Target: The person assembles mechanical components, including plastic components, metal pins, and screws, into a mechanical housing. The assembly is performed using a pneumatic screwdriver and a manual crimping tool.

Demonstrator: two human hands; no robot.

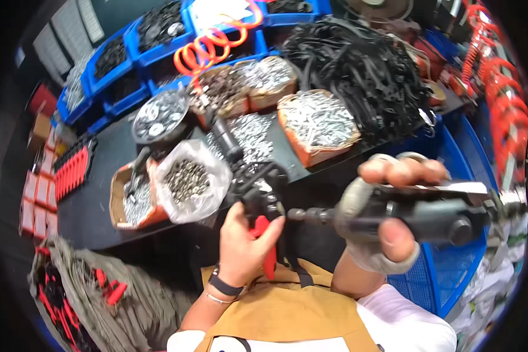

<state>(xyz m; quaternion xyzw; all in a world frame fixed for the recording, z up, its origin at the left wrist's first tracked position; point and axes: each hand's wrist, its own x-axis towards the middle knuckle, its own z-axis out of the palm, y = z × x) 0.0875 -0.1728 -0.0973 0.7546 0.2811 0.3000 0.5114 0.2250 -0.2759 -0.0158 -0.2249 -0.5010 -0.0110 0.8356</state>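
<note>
My left hand (240,246) is closed round a black part with a red handle (267,258), held at the bench's near edge. The part's black upper end (258,188) is blurred, so its exact kind does not show. In a grey fingerless glove, my right hand (387,223) grips a black air screwdriver (434,220) lying level. Its bit (311,215) points left at the black part; whether they touch I cannot tell. Beside my left hand sits a clear plastic bag of small metal fasteners (188,179). A second black tool (226,138) hangs from an orange coiled hose (211,50).
Cardboard boxes of screws (320,123) and a round bowl of metal parts (161,117) stand on the dark bench (88,205). Blue bins (158,41) line the back. Black strips (358,70) are heaped at right, above blue crates (452,270). A red coiled hose (507,105) hangs far right.
</note>
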